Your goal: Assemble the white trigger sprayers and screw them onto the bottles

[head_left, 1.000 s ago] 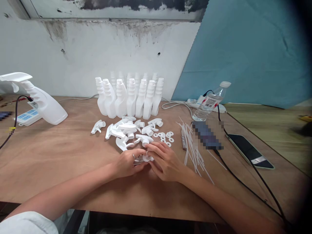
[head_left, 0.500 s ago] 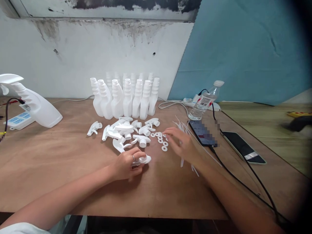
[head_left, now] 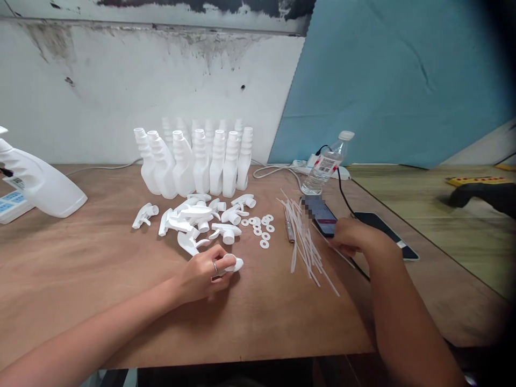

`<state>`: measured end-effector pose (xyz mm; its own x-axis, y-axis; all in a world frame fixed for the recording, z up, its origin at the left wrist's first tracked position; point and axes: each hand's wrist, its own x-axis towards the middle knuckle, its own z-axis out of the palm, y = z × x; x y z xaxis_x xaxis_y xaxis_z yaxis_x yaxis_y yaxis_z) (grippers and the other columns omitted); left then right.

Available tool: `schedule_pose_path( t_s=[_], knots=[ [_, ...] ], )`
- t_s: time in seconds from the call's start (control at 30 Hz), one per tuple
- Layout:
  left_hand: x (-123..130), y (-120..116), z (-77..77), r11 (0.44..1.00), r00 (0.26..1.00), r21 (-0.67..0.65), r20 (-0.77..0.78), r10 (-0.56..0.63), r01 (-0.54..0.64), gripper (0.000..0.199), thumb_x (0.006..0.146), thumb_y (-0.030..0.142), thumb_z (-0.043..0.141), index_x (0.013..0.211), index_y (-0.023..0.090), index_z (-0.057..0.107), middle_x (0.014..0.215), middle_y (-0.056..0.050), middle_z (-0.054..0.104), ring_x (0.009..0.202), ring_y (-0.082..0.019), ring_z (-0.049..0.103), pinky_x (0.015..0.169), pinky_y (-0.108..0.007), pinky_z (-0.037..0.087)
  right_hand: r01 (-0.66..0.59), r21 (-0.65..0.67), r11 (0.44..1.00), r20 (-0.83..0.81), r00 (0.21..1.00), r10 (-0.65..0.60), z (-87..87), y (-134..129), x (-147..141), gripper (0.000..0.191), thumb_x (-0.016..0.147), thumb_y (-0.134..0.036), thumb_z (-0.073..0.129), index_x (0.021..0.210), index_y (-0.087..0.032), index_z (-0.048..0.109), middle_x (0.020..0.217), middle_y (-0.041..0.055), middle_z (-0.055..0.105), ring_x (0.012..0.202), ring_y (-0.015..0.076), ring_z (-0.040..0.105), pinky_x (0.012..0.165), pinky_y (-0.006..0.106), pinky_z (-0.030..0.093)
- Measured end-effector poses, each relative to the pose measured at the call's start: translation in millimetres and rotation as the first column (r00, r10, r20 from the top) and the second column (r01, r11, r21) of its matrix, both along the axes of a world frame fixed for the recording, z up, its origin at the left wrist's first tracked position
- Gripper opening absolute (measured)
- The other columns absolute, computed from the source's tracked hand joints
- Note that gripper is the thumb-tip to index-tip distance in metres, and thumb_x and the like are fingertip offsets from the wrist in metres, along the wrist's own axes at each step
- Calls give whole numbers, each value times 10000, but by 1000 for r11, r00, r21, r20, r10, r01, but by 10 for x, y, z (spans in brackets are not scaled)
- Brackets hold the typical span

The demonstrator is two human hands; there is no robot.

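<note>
A white spray trigger head (head_left: 237,264) is gripped in my left hand (head_left: 207,270), low over the table front. Beyond that hand lies a pile of similar white trigger heads (head_left: 195,215). Several flat white ring washers (head_left: 264,236) are scattered to its right, then a loose bunch of thin white tubes (head_left: 308,244). My right hand (head_left: 357,236) is beside the lower end of a phone (head_left: 322,215), fingers curled downward. One stray tube (head_left: 344,257) runs just under those fingers; whether they pinch it is hidden.
White bottles (head_left: 201,166) stand in rows by the wall. A tilted water bottle (head_left: 326,164) and power strip are at back right, with cables and a second phone (head_left: 387,234) nearer. An assembled spray bottle (head_left: 44,180) leans at left. A small metallic tool (head_left: 289,228) lies by the tubes.
My right hand has moved from above the washers and tubes rightward to the phone's edge. My left hand still holds the trigger head. The whole view has shifted slightly.
</note>
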<state>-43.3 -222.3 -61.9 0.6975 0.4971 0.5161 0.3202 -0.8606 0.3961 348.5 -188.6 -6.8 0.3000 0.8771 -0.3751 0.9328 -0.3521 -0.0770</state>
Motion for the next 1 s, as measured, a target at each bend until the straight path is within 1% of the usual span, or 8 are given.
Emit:
schedule_pose_path(
  t_s=[0.1, 0.23, 0.4, 0.5, 0.6, 0.73, 0.83, 1.0],
  knots=[
    [-2, -6, 9, 1000, 1000, 9, -10, -17, 17, 225, 888, 145, 505, 1092, 194, 589, 893, -39, 560, 674, -89, 518, 603, -180, 464, 20, -291, 957, 70, 998, 0, 71, -17, -144, 351, 659, -96, 642, 335, -164, 522, 382, 68, 511, 369, 166, 487, 492, 315, 380],
    [-9, -7, 4, 1000, 999, 1, -28, -26, 26, 237, 910, 165, 496, 1130, 203, 574, 914, -46, 569, 700, -95, 537, 640, -192, 487, -100, -227, 969, 28, 994, 109, 130, -35, -290, 366, 647, -67, 577, 312, -176, 478, 390, 62, 486, 383, 151, 467, 511, 312, 362],
    [-17, -6, -63, 983, 998, -177, 42, 56, -48, 311, 869, 216, 584, 1164, 195, 487, 933, -40, 632, 736, -120, 591, 651, -220, 507, 3, 185, 983, 78, 997, -17, 196, -16, -286, 230, 709, -268, 624, 506, -185, 554, 498, 70, 564, 500, 201, 545, 504, 309, 337],
    [-12, -1, -84, 948, 995, -309, 42, 94, -77, 394, 837, 265, 637, 1191, 195, 479, 991, -46, 656, 773, -129, 613, 674, -227, 520, 161, 499, 851, -257, 966, -32, 279, -44, -460, 159, 728, -285, 617, 631, -192, 533, 531, 29, 573, 475, 156, 530, 483, 279, 365],
    [3, 2, -70, 956, 996, -288, 55, 69, -50, 397, 850, 282, 624, 1217, 188, 503, 999, -57, 650, 793, -134, 609, 695, -237, 517, 249, 553, 795, -724, 615, 311, 274, -129, -838, 176, 732, -297, 639, 718, -196, 495, 696, 40, 659, 511, 154, 608, 463, 265, 455],
    [25, -3, -50, 975, 996, -218, 67, 54, -38, 364, 861, 274, 609, 1204, 170, 547, 913, -56, 631, 754, -139, 584, 682, -252, 502, 146, 546, 825, -837, 139, 529, 65, -272, -1387, 215, 805, -324, 685, 839, -192, 518, 796, 34, 671, 645, 172, 683, 588, 316, 572],
    [26, -1, -59, 977, 995, -207, 83, 59, -41, 351, 837, 250, 635, 1175, 172, 582, 905, -59, 623, 761, -148, 586, 695, -259, 505, 56, 616, 786, -788, 58, 613, -110, -367, -1628, 139, 872, -298, 651, 904, -173, 600, 901, 57, 671, 761, 159, 687, 722, 327, 584],
    [7, 12, -64, 978, 995, -208, 91, 37, -17, 404, 807, 211, 660, 1201, 161, 586, 926, -64, 619, 779, -151, 589, 719, -259, 512, -107, 718, 688, -672, 151, 725, -199, -448, -1721, 109, 916, -280, 600, 904, -181, 644, 887, 50, 678, 852, 157, 667, 761, 290, 561]
  ],
)
